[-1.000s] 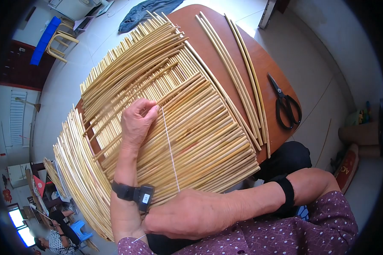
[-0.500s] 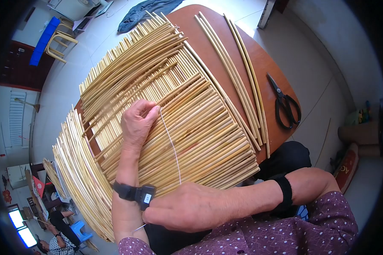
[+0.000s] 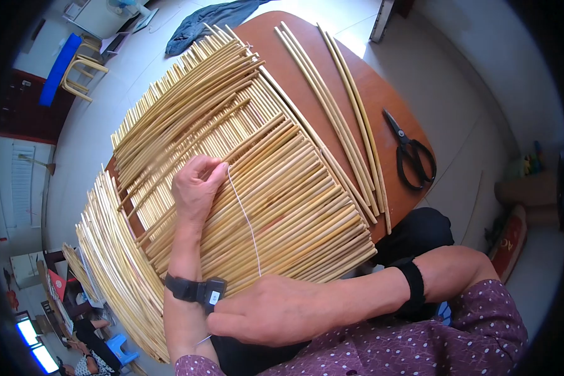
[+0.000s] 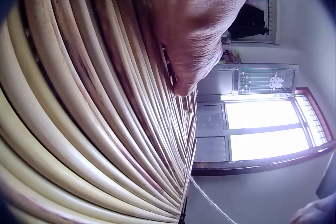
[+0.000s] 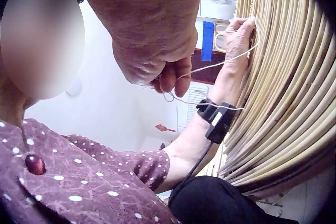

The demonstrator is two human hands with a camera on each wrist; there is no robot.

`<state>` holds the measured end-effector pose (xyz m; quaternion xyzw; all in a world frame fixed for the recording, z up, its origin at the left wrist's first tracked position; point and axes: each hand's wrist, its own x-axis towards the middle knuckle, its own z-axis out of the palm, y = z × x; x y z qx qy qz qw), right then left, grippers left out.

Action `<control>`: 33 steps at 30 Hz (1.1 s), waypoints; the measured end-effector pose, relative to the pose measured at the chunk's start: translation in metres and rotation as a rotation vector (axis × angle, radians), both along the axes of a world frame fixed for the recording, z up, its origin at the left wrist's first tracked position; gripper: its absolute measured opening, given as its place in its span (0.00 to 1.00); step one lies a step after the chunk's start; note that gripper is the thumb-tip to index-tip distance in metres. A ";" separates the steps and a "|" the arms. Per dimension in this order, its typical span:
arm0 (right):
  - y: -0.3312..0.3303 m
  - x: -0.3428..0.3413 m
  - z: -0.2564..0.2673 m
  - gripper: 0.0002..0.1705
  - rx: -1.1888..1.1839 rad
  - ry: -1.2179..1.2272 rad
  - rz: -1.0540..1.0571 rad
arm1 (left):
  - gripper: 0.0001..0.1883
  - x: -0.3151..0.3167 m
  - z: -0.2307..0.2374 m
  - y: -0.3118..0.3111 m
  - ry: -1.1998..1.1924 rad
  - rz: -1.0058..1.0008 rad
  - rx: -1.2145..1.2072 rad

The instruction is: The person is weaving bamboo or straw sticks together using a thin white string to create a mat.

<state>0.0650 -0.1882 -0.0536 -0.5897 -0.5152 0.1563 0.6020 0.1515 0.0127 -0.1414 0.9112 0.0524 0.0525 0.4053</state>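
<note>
Thin pale stalks lie side by side as a woven mat [image 3: 294, 200] in the head view. At the mat's upper edge the left hand [image 3: 194, 185] pinches the edge stalk and white string between thumb and fingers. From there the white string [image 3: 249, 225] runs down across the stalks toward the right hand [image 3: 269, 311], held low near the person's body. In the right wrist view, the right hand's curled fingers [image 5: 176, 74] grip the string, which has a small loop under them. The left wrist view shows the left thumb [image 4: 186, 82] against the stalks.
Black scissors [image 3: 410, 153] and several loose stalks [image 3: 332, 103] lie on the brown table [image 3: 382, 94] to the right. Bundled stalks [image 3: 188, 103] lie across the far part; another bundle [image 3: 116, 263] stands at left. A seated person [image 3: 88, 351] is at lower left.
The head view has shifted slightly, moving the mat and table a little left. The string first slackened into a curve as the right hand shifted slightly; the left hand keeps its hold.
</note>
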 end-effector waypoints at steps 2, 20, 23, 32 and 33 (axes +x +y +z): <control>-0.002 0.002 0.003 0.08 -0.034 0.030 0.036 | 0.06 0.000 -0.002 0.002 -0.012 -0.002 -0.015; 0.000 0.001 0.001 0.08 -0.070 0.014 0.031 | 0.06 0.000 0.005 -0.003 0.015 -0.017 -0.010; 0.000 0.002 0.001 0.08 -0.076 0.015 0.033 | 0.06 0.001 0.008 -0.005 0.021 -0.011 0.008; 0.000 0.001 0.000 0.09 -0.068 0.018 0.022 | 0.05 0.003 0.013 -0.010 0.042 -0.029 0.005; 0.000 0.001 0.000 0.09 -0.068 0.019 0.022 | 0.05 0.003 0.013 -0.010 0.037 -0.030 0.008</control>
